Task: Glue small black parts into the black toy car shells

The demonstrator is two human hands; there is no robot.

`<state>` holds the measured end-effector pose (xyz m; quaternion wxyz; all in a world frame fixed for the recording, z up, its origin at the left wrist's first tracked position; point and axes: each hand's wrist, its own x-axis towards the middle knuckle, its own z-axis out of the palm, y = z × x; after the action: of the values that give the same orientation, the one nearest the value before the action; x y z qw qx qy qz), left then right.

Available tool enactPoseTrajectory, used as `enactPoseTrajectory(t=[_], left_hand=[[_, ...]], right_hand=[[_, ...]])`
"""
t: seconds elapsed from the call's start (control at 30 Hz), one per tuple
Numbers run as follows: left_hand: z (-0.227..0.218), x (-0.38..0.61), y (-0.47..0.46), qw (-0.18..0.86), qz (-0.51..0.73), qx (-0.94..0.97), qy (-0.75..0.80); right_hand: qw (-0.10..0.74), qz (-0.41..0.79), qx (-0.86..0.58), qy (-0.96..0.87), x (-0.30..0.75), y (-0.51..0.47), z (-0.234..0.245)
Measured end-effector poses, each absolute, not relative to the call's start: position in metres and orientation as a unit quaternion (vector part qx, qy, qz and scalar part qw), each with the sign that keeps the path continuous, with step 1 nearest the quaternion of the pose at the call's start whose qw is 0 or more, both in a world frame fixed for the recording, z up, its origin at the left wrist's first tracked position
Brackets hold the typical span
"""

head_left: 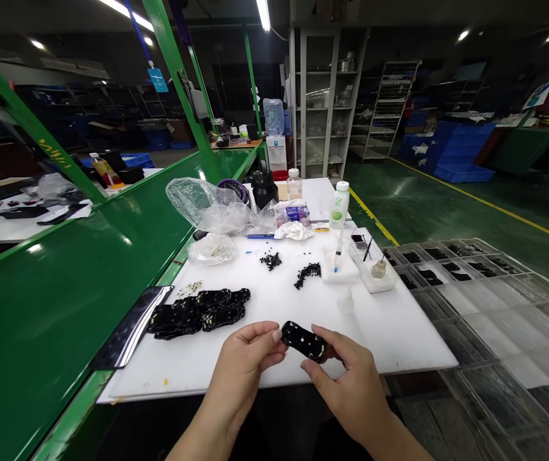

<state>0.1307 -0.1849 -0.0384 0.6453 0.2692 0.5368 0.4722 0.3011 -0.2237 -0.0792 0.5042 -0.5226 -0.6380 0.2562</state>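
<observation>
A small black oblong plastic part (303, 340) with pale dots is held between both hands just above the near edge of the white board (389, 326). My left hand (248, 358) pinches its left end with thumb and fingers. My right hand (348, 381) grips its right end from below. Further left on the board lies a pile of similar black parts (197, 312). Two small heaps of tiny black pieces (307, 274) sit mid-board.
A syringe (338, 251) and a white tray (373, 269) with small tools stand at the right. Plastic bags (207, 208), bottles (339, 205) and a black jar (263, 186) crowd the far end. A green conveyor (63, 282) runs along the left; clear compartment trays (451, 262) sit at the right.
</observation>
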Motion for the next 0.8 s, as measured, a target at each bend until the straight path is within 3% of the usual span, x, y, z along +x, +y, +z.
enactPoseTrajectory(t=[0.23, 0.33, 0.43, 0.63, 0.8], left_hand=[[-0.042, 0.120, -0.176, 0.654, 0.469, 0.274, 0.526], [-0.043, 0.112, -0.166, 0.652, 0.472, 0.282, 0.521], [-0.046, 0.107, -0.155, 0.658, 0.475, 0.290, 0.508], [-0.055, 0.105, -0.150, 0.679, 0.475, 0.278, 0.486], [-0.060, 0.101, -0.151, 0.695, 0.468, 0.285, 0.465]], right_hand=[[0.486, 0.190, -0.529, -0.669, 0.308, -0.227, -0.074], [0.551, 0.084, -0.530, -0.639, 0.345, -0.225, -0.058], [0.632, -0.020, -0.618, -0.467, 0.398, -0.202, -0.035], [0.477, 0.099, -0.700, -0.522, 0.455, -0.122, -0.019], [0.438, 0.113, -0.722, -0.524, 0.452, -0.103, -0.027]])
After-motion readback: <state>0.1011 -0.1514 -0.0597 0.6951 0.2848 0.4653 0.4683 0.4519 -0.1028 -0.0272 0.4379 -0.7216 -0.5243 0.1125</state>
